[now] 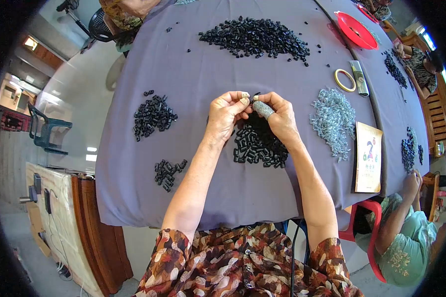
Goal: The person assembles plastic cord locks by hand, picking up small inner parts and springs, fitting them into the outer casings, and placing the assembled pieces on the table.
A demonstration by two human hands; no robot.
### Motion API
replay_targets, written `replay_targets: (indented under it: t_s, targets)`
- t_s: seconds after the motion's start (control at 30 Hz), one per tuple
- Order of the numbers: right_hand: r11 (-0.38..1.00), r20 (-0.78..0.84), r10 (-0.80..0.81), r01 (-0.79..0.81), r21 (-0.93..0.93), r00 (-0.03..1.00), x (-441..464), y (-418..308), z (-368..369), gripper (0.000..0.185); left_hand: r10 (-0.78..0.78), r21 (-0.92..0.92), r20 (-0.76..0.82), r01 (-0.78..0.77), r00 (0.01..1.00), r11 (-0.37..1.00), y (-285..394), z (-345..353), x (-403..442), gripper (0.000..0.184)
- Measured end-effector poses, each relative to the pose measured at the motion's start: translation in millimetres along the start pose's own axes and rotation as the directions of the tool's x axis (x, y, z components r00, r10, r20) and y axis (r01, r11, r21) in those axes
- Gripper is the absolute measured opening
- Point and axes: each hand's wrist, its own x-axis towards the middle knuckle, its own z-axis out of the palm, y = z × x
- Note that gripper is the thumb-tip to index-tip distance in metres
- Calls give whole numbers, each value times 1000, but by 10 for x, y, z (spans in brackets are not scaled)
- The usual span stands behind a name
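My left hand [228,112] and my right hand [277,114] meet above the middle of the table, fingertips pinched together. Between them is a small black piece [255,95], mostly hidden by the fingers. A grey wrap [263,109] covers one digit of my right hand. Just beneath the hands lies a pile of small black plastic parts [257,147], partly covered by my right hand and its shadow. To the right spreads a heap of small clear plastic pieces [333,119].
Other black parts form a large pile [255,38] at the back and smaller heaps [154,117] on the left. Rightward are a tape roll [336,80], a packet [359,78], a booklet [368,171] and a red basin [356,32]. Co-workers, one in a green top [406,242], sit around the table.
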Motion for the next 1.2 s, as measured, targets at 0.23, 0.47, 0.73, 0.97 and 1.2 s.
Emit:
replay_targets:
  t_s: [0.23, 0.47, 0.73, 0.97, 1.2]
  targets:
    - [1000, -19, 6, -6, -6, 1000, -6, -1, 5, 16, 16, 2, 24, -16, 1000, 1000, 1, -9, 2, 9]
    - [1000, -31, 12, -12, 8, 999, -13, 4, 19, 15, -1, 6, 53, 0, 999, 1000, 8, 10, -15, 11]
    - [995, -29, 10, -7, 100, 1000, -3, 60, -28, 6, 29, 15, 100, -30, 995, 999, 10, 26, -15, 11]
    - [999, -63, 21, -18, 50, 998, -5, 18, -10, 8, 45, 0, 90, -45, 995, 999, 20, 58, -25, 10]
    - [997, 20, 6, -8, 73, 1000, 4, 45, -74, 7, 80, 73, 97, -87, 992, 994, -2, 76, -30, 9]
